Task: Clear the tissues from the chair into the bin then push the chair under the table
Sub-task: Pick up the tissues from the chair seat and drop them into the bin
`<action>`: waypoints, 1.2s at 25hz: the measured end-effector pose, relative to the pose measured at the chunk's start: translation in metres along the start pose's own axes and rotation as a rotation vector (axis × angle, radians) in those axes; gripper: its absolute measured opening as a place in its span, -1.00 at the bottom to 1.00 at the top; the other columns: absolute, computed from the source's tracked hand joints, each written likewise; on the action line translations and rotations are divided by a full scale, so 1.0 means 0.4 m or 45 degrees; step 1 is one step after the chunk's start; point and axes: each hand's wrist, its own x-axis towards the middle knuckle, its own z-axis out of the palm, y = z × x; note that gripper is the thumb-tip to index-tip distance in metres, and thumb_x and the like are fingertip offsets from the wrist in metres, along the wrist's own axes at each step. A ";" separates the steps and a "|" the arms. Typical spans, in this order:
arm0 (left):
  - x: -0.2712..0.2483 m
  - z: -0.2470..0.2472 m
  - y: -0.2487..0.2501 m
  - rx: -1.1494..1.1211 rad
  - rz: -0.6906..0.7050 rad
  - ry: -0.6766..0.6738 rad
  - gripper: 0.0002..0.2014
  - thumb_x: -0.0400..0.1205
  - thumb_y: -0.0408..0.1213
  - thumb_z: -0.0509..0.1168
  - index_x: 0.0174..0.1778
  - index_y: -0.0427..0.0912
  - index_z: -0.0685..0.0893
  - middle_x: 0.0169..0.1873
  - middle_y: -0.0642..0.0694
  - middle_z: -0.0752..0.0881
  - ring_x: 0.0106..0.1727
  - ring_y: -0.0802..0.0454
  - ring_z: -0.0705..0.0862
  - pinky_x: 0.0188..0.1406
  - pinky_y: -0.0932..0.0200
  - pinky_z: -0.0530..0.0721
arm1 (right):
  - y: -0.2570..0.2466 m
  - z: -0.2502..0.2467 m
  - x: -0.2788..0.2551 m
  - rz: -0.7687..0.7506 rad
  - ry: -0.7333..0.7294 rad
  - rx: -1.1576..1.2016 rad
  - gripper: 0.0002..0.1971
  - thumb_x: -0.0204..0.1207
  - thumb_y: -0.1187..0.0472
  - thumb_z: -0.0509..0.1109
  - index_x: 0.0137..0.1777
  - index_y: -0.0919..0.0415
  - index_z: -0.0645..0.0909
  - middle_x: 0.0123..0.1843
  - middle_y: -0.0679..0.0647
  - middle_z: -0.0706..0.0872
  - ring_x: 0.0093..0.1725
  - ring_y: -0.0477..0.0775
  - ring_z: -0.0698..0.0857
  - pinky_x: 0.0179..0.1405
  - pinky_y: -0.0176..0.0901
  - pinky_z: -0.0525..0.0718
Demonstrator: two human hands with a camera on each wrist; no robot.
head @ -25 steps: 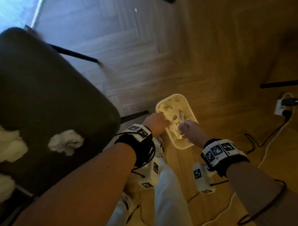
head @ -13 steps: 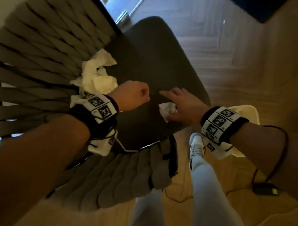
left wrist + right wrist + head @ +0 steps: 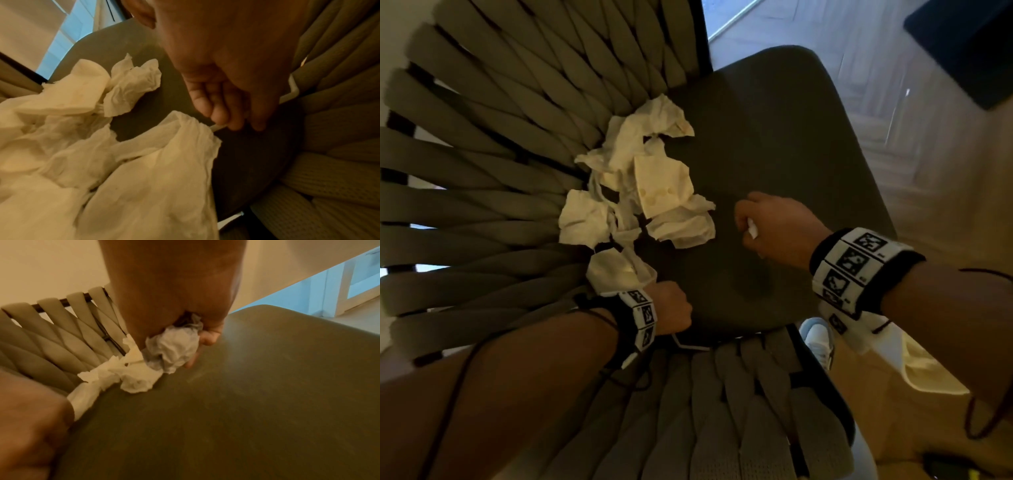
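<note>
Several crumpled white tissues [image 3: 647, 192] are piled on the dark chair seat [image 3: 774, 137], against the woven strap backrest [image 3: 482, 171]. My right hand [image 3: 767, 226] hovers over the middle of the seat and grips a small balled tissue [image 3: 174, 347], a bit of which shows as the balled tissue [image 3: 751, 231] between the fingers. At the seat's near edge my left hand [image 3: 674, 308] is curled into a fist. In the left wrist view the left hand [image 3: 230, 113] has its fingertips on the seat beside the nearest tissue [image 3: 164, 162]. The cream bin [image 3: 928, 377] stands on the floor at lower right, partly hidden by my right forearm.
Wooden floor [image 3: 928, 171] lies to the right of the chair, with a dark rug [image 3: 962, 44] at the top right corner. My shoe [image 3: 818, 339] stands between the chair and the bin. A small dark object [image 3: 945, 462] lies on the floor at bottom right.
Both hands left the bin and came over the chair seat. The right hand closed round the small tissue it was touching. The left fist drew back to the seat's near edge.
</note>
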 end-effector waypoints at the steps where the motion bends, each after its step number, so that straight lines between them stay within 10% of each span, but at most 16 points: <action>1: -0.001 -0.003 0.002 -0.013 0.000 -0.025 -0.74 0.68 -0.51 0.10 0.12 -0.37 0.68 0.15 -0.31 0.73 0.18 -0.26 0.70 0.17 -0.03 0.61 | -0.025 -0.011 0.023 -0.023 0.023 0.005 -0.74 0.50 0.08 0.35 0.19 0.04 0.53 0.18 0.02 0.56 0.04 0.06 0.61 -0.06 -0.09 0.62; 7: -0.081 -0.044 -0.025 -0.304 -0.178 0.025 -0.72 0.73 -0.33 0.09 0.14 -0.37 0.67 0.16 -0.31 0.71 0.16 -0.26 0.69 0.14 -0.08 0.64 | -0.140 0.048 0.169 -0.063 -0.102 -0.296 -0.41 0.40 -0.03 0.48 0.39 0.10 0.41 0.27 0.11 0.62 0.14 0.19 0.69 0.01 0.06 0.62; 13: -0.160 -0.102 -0.113 -0.658 -0.446 -0.022 -0.73 0.71 -0.07 0.12 -0.08 -0.14 0.64 -0.21 -0.07 0.64 -0.19 -0.01 0.64 -0.16 0.07 0.60 | -0.131 0.091 0.186 -0.154 -0.117 -0.430 -0.60 0.58 0.13 0.27 0.41 0.12 0.43 0.44 0.16 0.49 0.31 0.23 0.59 0.25 0.16 0.54; 21: -0.172 -0.146 -0.172 -1.967 -0.901 1.024 -0.63 0.74 -0.13 0.08 -0.39 -0.10 0.52 -0.45 -0.04 0.53 -0.39 0.07 0.51 -0.39 0.16 0.41 | -0.026 -0.017 0.055 0.082 0.171 0.420 -0.81 0.51 0.08 0.37 0.10 0.06 0.62 0.06 -0.03 0.53 -0.15 -0.12 0.60 -0.27 -0.31 0.58; 25: -0.177 -0.098 -0.193 -1.293 -1.071 0.512 -0.74 0.72 -0.23 0.06 -0.05 -0.27 0.62 -0.04 -0.29 0.69 0.00 -0.25 0.65 -0.10 0.05 0.51 | 0.042 -0.041 -0.036 0.168 0.206 0.642 -0.74 0.50 0.18 0.39 0.19 0.13 0.60 0.06 0.03 0.67 -0.02 -0.01 0.70 -0.02 -0.06 0.74; 30: -0.117 -0.012 -0.158 -0.597 -0.640 -0.260 -0.31 0.60 -0.08 0.31 0.60 -0.11 0.18 0.35 -0.23 0.57 0.32 -0.17 0.60 0.21 -0.01 0.61 | 0.067 -0.014 -0.042 0.195 0.123 0.678 -0.75 0.53 0.15 0.37 0.20 0.11 0.58 0.05 0.07 0.72 -0.03 0.00 0.74 -0.04 -0.07 0.74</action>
